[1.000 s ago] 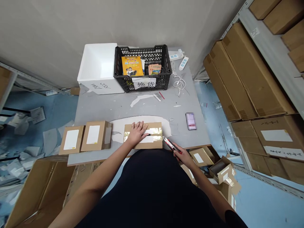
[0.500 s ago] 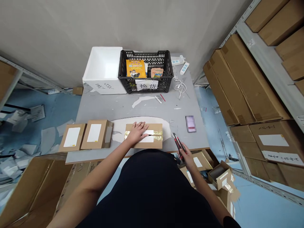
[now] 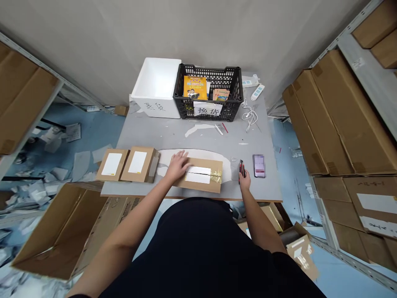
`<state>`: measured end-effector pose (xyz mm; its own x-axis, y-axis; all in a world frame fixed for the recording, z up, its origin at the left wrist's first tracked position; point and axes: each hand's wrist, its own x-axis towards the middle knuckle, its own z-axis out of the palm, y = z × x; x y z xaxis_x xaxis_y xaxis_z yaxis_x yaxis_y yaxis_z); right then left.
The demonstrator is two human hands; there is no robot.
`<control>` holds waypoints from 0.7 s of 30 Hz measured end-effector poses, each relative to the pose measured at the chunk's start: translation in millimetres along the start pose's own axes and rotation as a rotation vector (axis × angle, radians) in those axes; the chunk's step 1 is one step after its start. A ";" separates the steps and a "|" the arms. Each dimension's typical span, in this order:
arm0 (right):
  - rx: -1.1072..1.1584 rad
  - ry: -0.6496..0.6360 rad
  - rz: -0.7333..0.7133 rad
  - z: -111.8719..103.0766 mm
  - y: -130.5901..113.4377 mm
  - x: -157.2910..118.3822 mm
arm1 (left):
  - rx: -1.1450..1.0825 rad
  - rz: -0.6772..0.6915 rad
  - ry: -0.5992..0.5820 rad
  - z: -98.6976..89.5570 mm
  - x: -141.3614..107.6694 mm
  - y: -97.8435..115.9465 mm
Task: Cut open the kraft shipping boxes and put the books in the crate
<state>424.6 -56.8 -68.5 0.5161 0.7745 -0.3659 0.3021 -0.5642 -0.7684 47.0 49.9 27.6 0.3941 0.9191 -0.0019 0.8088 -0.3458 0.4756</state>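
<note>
A taped cardboard box (image 3: 203, 187) with white labels and a shiny tape strip lies at the table's front, slightly turned. My left hand (image 3: 177, 166) grips its left end, fingers over the far corner and thumb on top. To the right of the box, my right hand (image 3: 245, 181) is closed around a red and black utility knife (image 3: 242, 167), low over the tabletop and pointing away from me. Whether the knife touches the table I cannot tell. Just right of it lies a phone (image 3: 259, 165).
Two labelled cardboard boxes (image 3: 138, 164) stand at the table's left front. Behind are a white foam box (image 3: 155, 105) and a black crate (image 3: 207, 111) containing booklets. White cables (image 3: 249, 118) lie at right. A large open carton (image 3: 58, 231) is below left; shelved cartons (image 3: 328, 120) flank the right.
My left hand has shifted from the box's middle to its left end, and the box has turned slightly. My right hand has brought the knife from the table's front edge in beside the phone.
</note>
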 end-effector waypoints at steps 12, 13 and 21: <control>0.266 -0.406 0.131 56.6 -63.6 -49.3 | -1.103 -0.881 -0.246 11.6 -36.0 -40.3; 0.336 -0.457 0.183 62.8 -72.4 -53.9 | -1.135 -0.910 -0.264 12.1 -31.8 -33.5; 0.795 -0.391 0.160 56.8 -116.9 -37.2 | -1.282 -0.443 0.057 -9.8 5.9 -15.6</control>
<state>324.5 -3.5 5.1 0.1509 0.8278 -0.5404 -0.4685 -0.4214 -0.7764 32.4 62.6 28.8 0.1650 0.9236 -0.3461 -0.1216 0.3673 0.9221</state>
